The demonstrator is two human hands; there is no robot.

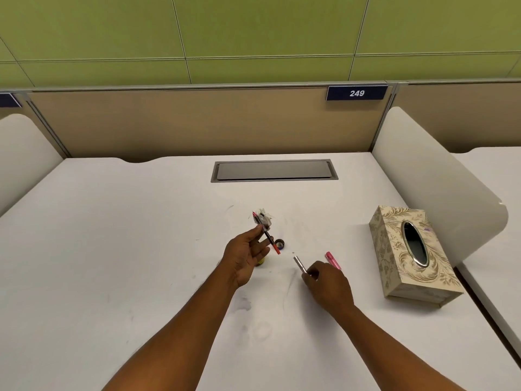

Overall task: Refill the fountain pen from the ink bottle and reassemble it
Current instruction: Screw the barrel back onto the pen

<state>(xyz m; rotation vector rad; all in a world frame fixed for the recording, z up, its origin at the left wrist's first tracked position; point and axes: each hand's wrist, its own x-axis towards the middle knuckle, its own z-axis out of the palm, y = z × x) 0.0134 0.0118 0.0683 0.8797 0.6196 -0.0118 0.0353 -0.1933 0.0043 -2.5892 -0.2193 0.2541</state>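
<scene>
My left hand (248, 256) holds the pen's inner section (267, 235), a thin dark tube with a red end and a pink nib end, pinched between thumb and fingers along with a crumpled stained tissue (263, 218). My right hand (327, 283) grips a silver pen barrel (299, 263) that points up and left toward the left hand. A pink pen cap (333, 260) lies on the desk just behind the right hand. The ink bottle (260, 261) is mostly hidden behind my left hand; its dark cap (280, 244) lies on the desk beside it.
A patterned tissue box (411, 252) stands at the right. A grey cable hatch (273, 170) is set into the white desk (112, 249) at the back. Curved white dividers rise on both sides. Faint ink smudges mark the desk near my forearms.
</scene>
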